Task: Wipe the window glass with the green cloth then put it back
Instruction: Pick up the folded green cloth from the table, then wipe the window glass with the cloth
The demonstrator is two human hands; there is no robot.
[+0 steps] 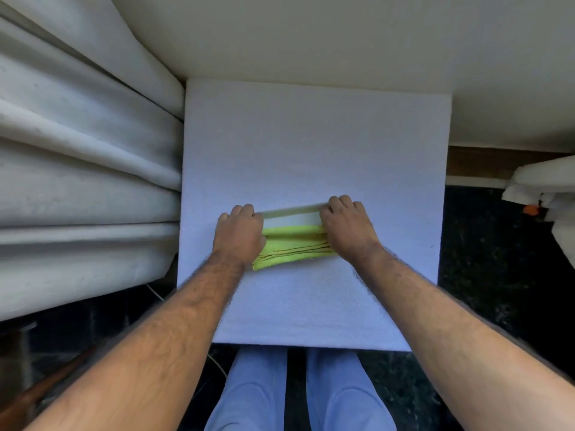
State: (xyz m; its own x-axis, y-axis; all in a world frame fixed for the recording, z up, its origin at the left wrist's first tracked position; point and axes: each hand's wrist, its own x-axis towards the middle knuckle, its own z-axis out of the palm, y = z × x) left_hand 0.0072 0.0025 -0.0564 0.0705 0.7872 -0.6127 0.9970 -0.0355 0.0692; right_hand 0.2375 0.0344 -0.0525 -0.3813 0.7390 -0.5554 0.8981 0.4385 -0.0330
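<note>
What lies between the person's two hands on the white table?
Head view: the folded yellow-green cloth spans left hand to right hand, a pale blurred strip beyond it.

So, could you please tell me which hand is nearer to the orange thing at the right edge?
The right hand: it grips the green cloth's right end, on the orange thing's side. The left hand grips the cloth's far end.

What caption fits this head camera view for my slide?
Both hands, left hand and right hand, grip the folded yellow-green microfibre cloth on a white square foam table.
</note>
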